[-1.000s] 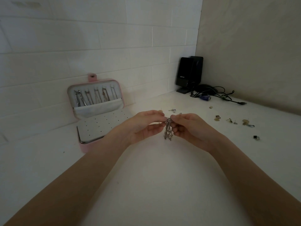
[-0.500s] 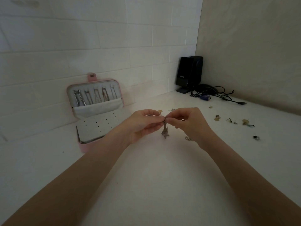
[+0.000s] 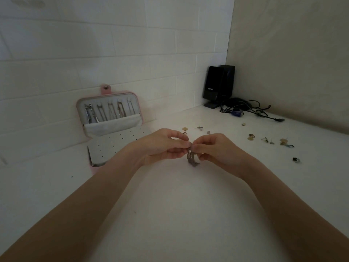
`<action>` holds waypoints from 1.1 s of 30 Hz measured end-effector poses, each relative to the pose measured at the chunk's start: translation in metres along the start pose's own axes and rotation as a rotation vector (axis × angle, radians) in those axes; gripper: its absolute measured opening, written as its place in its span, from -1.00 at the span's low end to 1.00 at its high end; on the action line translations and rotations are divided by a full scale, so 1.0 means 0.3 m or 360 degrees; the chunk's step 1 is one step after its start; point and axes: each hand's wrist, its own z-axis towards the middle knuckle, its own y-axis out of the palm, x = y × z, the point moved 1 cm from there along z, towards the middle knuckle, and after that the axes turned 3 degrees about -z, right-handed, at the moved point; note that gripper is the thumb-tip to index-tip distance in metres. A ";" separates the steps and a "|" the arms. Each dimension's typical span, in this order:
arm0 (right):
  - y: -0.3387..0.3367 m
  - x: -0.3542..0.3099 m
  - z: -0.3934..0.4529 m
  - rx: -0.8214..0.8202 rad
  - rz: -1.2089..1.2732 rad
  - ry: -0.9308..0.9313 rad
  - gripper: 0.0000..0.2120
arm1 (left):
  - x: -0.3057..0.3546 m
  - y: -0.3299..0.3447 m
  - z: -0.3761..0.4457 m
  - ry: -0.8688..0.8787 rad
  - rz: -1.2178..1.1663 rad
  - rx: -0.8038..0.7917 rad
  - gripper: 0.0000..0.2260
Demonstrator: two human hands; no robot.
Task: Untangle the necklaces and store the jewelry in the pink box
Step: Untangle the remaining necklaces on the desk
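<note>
Your left hand (image 3: 166, 146) + right hand (image 3: 213, 148) pinched tangled necklaces (image 3: 192, 158) between curled fingers, above worktop (image 3: 179, 214) | pink box (image 3: 111, 127) lay open at left against wall | loose earrings (image 3: 268, 139) at right

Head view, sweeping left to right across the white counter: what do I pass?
Open pink jewelry box → left hand → tangled silver necklace chain pinched by both hands → right hand → scattered small earrings → small black ring.
</note>
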 end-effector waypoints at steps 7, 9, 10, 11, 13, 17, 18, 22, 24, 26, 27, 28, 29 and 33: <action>-0.002 -0.015 -0.012 -0.0182 0.0372 0.0018 -0.93 | 0.019 -0.004 -0.016 -0.0009 -0.0104 -0.0216 -0.89; -0.003 -0.017 -0.013 -0.0156 0.0374 -0.0001 -0.95 | 0.017 -0.003 -0.012 -0.0012 -0.0091 -0.0207 -0.88; -0.003 -0.013 -0.011 -0.0139 0.0365 -0.0002 -0.93 | 0.015 -0.003 -0.010 -0.0024 -0.0081 -0.0207 -0.87; -0.004 -0.008 -0.008 -0.0123 0.0355 -0.0006 -0.93 | 0.013 -0.003 -0.009 -0.0035 -0.0078 -0.0200 -0.87; -0.002 0.001 -0.003 -0.0100 0.0329 -0.0022 -0.97 | 0.009 -0.007 -0.008 -0.0026 -0.0110 -0.0155 -0.85; 0.001 0.007 0.009 -0.0008 0.0232 -0.0065 -0.95 | 0.002 -0.012 -0.007 0.0055 -0.0163 -0.0037 -0.82; 0.003 0.006 0.010 0.0036 0.0207 -0.0074 -0.93 | 0.002 -0.012 -0.005 0.0070 -0.0117 -0.0008 -0.82; 0.013 -0.010 0.006 0.0202 0.0024 -0.0144 -0.86 | 0.004 -0.005 0.009 0.0157 -0.0021 0.0122 -0.78; 0.016 -0.021 -0.001 0.0262 -0.0086 -0.0151 -0.83 | 0.003 0.002 0.012 0.0191 -0.0053 0.0177 -0.79; 0.014 -0.026 -0.003 0.0271 -0.0177 -0.0152 -0.84 | 0.002 0.015 0.013 0.0251 -0.0011 0.0227 -0.81; 0.011 -0.025 -0.001 0.0268 -0.0236 -0.0152 -0.86 | 0.000 0.020 0.015 0.0296 0.0060 0.0254 -0.82; 0.009 -0.025 0.001 0.0267 -0.0313 -0.0156 -0.87 | 0.000 0.024 0.015 0.0336 0.0142 0.0263 -0.83; 0.006 -0.024 0.002 0.0271 -0.0392 -0.0171 -0.89 | 0.000 0.026 0.016 0.0363 0.0198 0.0249 -0.83; -0.004 -0.017 0.004 0.0335 -0.0462 -0.0183 -0.97 | -0.005 0.003 0.015 0.0351 0.0194 0.0149 -0.83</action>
